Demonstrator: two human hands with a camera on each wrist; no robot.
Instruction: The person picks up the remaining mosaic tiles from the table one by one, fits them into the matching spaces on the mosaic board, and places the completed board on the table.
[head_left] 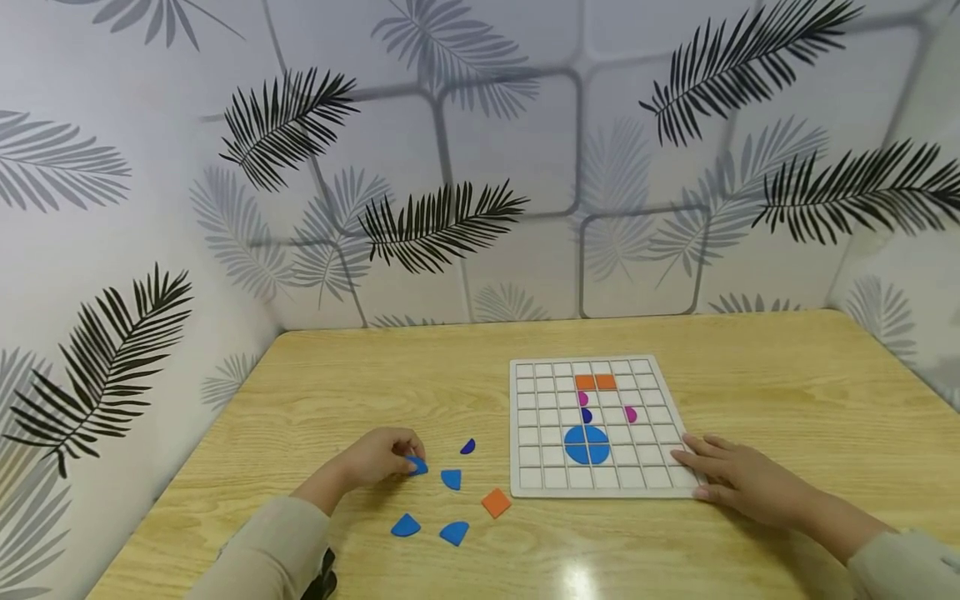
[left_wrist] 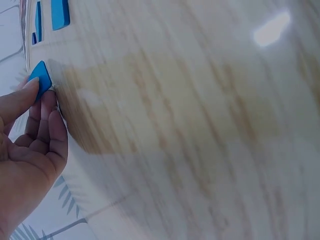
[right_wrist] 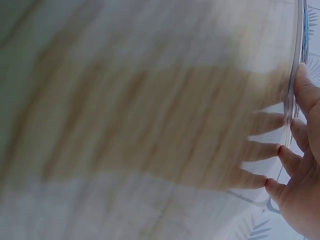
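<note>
My left hand [head_left: 382,457] pinches a blue quarter-circle tile [head_left: 417,466] between thumb and fingers, low over the table; the left wrist view shows the thumb on the blue tile [left_wrist: 42,79]. At the right edge of a white grid board [head_left: 551,477] rests my right hand [head_left: 742,482], its fingers spread and fairly straight, fingertips at the rim. On the board, blue quarter tiles [head_left: 576,454] form a circle. Above it sit a dark blue half-circle [head_left: 587,415], a magenta half-circle [head_left: 582,399] and two orange squares [head_left: 596,382]. Another magenta half-circle [head_left: 631,414] lies farther right.
Between left hand and board lie a dark blue half-circle [head_left: 468,447], an orange square [head_left: 496,503] and three blue quarter tiles [head_left: 452,479]. The wooden table [head_left: 390,367] meets a leaf-patterned wall [head_left: 517,275] at the back. A black object [head_left: 322,579] shows beside the left sleeve.
</note>
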